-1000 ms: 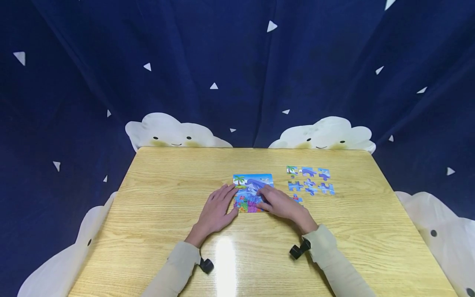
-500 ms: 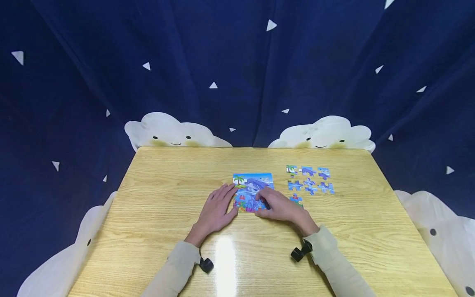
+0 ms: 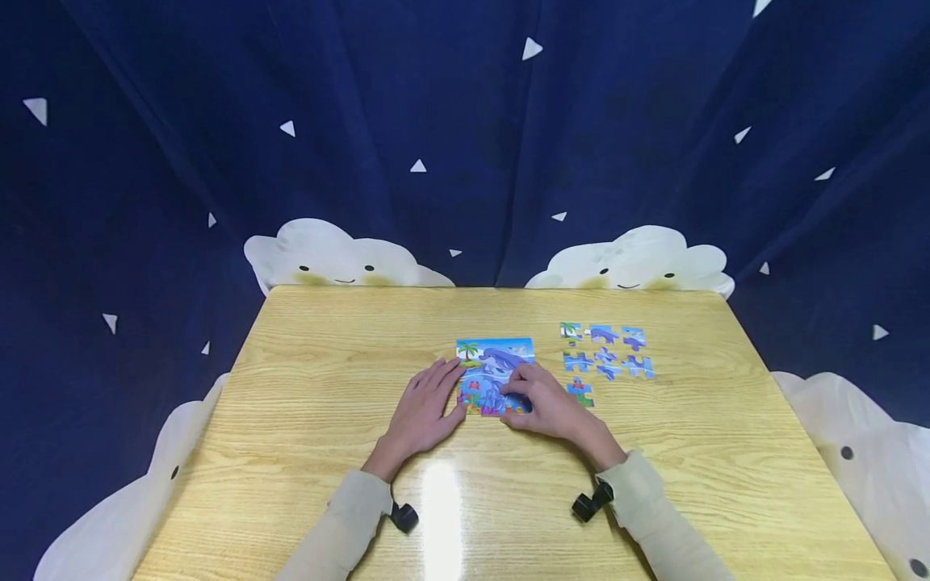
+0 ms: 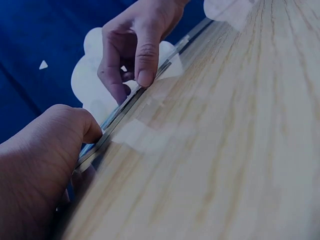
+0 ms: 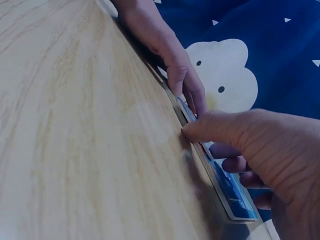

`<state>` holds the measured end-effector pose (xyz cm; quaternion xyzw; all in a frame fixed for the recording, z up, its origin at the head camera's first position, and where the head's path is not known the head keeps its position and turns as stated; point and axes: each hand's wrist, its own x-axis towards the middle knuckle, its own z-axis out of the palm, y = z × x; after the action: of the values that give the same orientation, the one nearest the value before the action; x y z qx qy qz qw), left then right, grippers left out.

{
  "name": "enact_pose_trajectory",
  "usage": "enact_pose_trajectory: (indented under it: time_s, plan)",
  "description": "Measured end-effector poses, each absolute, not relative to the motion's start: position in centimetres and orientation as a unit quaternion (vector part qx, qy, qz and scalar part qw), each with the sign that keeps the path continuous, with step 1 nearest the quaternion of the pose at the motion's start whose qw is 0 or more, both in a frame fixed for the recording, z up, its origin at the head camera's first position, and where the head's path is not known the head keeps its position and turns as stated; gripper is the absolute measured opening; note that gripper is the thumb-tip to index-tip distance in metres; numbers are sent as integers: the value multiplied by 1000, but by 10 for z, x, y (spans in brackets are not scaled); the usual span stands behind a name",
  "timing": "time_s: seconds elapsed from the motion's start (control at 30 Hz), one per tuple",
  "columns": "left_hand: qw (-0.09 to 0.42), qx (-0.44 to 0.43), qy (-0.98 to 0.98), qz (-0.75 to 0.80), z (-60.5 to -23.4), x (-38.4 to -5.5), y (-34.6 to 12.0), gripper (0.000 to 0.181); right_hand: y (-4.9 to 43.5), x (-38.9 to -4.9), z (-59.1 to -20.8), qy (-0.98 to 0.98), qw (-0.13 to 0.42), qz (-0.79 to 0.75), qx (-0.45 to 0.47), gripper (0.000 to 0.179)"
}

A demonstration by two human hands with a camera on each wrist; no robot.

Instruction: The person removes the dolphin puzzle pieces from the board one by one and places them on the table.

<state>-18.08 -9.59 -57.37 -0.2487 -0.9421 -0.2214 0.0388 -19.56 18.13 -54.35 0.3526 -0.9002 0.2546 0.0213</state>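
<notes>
A dolphin jigsaw board lies on the table, with a palm tree at its upper left and coral along the bottom. My left hand rests at its left edge, fingers extended and thumb tip at the lower left corner. Over the lower right part my right hand bends its fingers and thumb about a bluish puzzle piece, partly covered by the fingertips. From the right wrist view, the right thumb meets the board's near edge while the other fingers curl above the picture.
Several loose puzzle pieces lie in rows to the right of the board, one with a crab nearest the right hand. The wooden table ends at a dark blue curtain with white clouds.
The right hand has shifted slightly on the board, its fingers drawing toward the lower right. A bluish piece now shows where pink coral was visible. The left hand stays still.
</notes>
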Motion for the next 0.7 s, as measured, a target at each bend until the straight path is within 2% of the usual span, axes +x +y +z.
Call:
enact_pose_trajectory:
  time_s: [0.4, 0.7]
  plan:
    - [49, -251, -938, -236, -575, -180, -95, 65, 175, -195, -545, -907, -17, 262, 330, 40]
    - [48, -249, -939, -234, -575, -180, -95, 66, 178, -194, -548, -890, 6, 312, 334, 43]
